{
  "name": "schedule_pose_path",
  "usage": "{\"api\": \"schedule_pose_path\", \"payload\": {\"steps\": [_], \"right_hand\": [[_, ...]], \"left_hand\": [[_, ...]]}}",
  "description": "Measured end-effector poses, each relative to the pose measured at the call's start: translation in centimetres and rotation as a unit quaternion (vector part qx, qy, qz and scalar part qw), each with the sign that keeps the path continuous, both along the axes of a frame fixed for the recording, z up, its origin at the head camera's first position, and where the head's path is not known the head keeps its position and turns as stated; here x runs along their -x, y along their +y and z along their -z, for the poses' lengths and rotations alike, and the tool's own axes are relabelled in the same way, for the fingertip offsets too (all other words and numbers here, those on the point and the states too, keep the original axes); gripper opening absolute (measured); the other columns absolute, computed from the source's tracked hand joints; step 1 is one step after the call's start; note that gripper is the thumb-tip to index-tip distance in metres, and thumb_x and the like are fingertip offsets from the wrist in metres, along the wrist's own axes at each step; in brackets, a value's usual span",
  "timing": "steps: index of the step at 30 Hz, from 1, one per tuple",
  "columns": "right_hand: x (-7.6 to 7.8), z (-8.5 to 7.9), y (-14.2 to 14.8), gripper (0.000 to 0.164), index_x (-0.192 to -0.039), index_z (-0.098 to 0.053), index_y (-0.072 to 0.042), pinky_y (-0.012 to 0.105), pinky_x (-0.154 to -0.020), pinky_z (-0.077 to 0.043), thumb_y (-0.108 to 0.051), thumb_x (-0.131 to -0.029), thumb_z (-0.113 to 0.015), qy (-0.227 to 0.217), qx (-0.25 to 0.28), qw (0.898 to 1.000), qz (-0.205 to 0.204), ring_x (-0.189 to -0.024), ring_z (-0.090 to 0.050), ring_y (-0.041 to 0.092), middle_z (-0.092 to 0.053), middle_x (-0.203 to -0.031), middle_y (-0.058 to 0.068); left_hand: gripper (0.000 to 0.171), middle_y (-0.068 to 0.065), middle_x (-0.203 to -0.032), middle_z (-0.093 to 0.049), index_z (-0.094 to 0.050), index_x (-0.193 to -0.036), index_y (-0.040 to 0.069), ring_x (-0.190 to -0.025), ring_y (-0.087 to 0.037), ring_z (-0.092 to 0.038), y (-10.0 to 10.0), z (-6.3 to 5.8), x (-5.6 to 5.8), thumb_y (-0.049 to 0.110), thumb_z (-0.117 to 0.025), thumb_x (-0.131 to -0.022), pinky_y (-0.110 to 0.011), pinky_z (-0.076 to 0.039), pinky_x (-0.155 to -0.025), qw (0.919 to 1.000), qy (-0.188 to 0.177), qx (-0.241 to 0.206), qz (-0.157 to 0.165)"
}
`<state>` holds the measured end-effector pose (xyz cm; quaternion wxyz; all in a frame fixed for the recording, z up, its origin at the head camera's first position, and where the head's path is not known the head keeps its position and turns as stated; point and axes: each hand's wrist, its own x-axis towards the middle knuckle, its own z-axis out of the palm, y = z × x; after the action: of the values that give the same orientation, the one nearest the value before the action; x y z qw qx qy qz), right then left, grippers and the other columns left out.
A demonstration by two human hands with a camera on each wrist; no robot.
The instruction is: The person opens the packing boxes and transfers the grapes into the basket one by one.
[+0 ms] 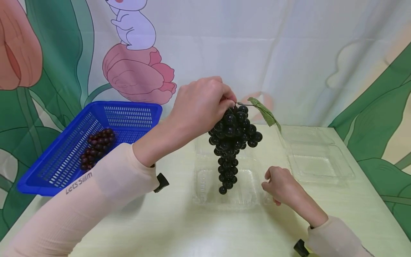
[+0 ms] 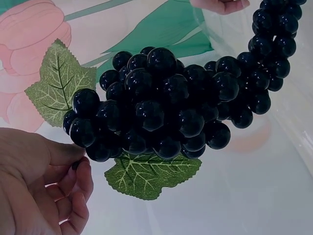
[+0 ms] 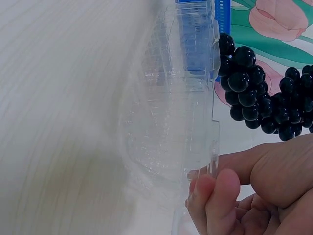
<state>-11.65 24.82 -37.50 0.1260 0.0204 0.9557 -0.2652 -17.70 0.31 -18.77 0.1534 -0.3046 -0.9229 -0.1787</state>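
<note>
High over the table, my left hand (image 1: 203, 103) pinches the stem of a bunch of black grapes (image 1: 229, 130). The bunch hangs tip down above a clear plastic box (image 1: 205, 198) whose lid part lies opened behind. Green leaves (image 2: 151, 176) stick out by the stem, one pointing right in the head view. My right hand (image 1: 284, 185) is low at the box's right side. In the right wrist view its curled fingers (image 3: 225, 196) grip the rim of the clear box (image 3: 161, 117), with one fingertip showing through the plastic.
On the left stands a blue slatted basket (image 1: 128, 134) holding a bunch of dark red grapes (image 1: 97, 146). Another clear plastic box (image 1: 321, 164) lies at the right on the pale table (image 1: 170, 232). A printed curtain (image 1: 208, 53) hangs behind.
</note>
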Motion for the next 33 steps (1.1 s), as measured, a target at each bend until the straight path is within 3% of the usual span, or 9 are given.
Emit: {"api": "schedule_pose_path", "payload": {"steps": [12,21,33], "right_hand": [[-0.1,0.0,0.1,0.021,-0.111,-0.057,0.012,0.030,-0.054,-0.049,0.000,-0.093,-0.058,0.011,0.014,1.000,-0.007,-0.038,-0.055,0.016,-0.060,-0.056,0.007],[-0.1,-0.1,0.0,0.023,-0.113,-0.057,0.012,0.030,-0.052,-0.048,0.000,-0.093,-0.059,0.007,0.015,1.000,-0.004,-0.039,-0.055,0.017,-0.059,-0.056,0.008],[-0.1,0.2,0.1,0.022,-0.112,-0.057,0.012,0.030,-0.054,-0.048,0.001,-0.093,-0.058,0.007,0.020,1.000,-0.002,-0.039,-0.055,0.017,-0.059,-0.056,0.008]], "left_hand": [[0.016,0.001,-0.096,-0.067,-0.082,-0.108,0.019,-0.090,-0.018,-0.065,-1.8,-1.3,0.8,0.024,-0.068,-0.102,-0.046,-0.051,-0.068,0.9995,-0.001,-0.023,-0.023],[0.018,-0.004,-0.098,-0.068,-0.081,-0.110,0.014,-0.085,-0.020,-0.063,-3.8,-2.1,1.2,0.019,-0.066,-0.103,-0.041,-0.050,-0.068,0.9985,0.013,-0.042,-0.033],[0.024,-0.007,-0.106,-0.070,-0.080,-0.115,0.013,-0.092,-0.024,-0.062,-6.8,-3.3,1.5,0.024,-0.061,-0.106,-0.044,-0.041,-0.067,0.9958,0.022,-0.047,-0.076]]}}
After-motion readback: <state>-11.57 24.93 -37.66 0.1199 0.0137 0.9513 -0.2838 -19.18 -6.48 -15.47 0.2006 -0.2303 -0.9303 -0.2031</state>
